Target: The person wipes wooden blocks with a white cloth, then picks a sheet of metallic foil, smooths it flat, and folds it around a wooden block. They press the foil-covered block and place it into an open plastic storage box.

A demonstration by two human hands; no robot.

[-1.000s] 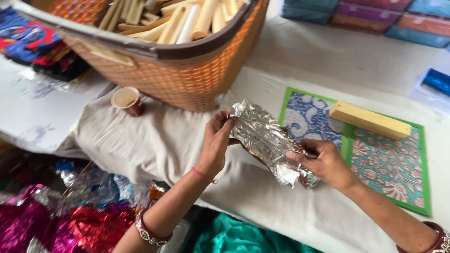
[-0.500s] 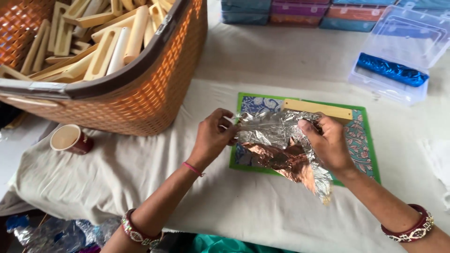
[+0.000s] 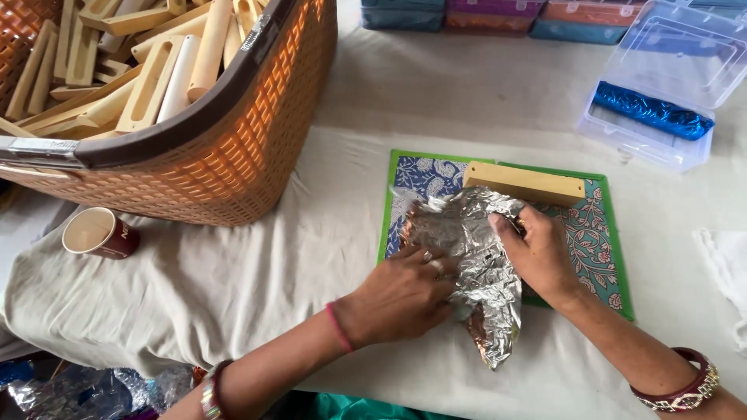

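Note:
A crumpled sheet of silver foil [image 3: 471, 249] with a copper-coloured underside lies on a patterned mat with a green border [image 3: 593, 225]. My left hand [image 3: 401, 295] presses flat on the foil's near left part, fingers spread over it. My right hand [image 3: 538, 253] presses on its right side with the fingers curled over the foil's edge. A pale wooden block [image 3: 523, 183] rests on the mat just beyond the foil, apart from both hands.
A large orange woven basket [image 3: 233, 148] full of pale wooden pieces stands at the left. A paper cup [image 3: 97, 232] sits beside it. A clear plastic box [image 3: 661, 85] holding a blue foil-wrapped bar is at the far right; coloured boxes [image 3: 498, 15] line the back.
The foil came down from held in the air onto the mat. Both hands went from pinching its edges to pressing it flat against the mat.

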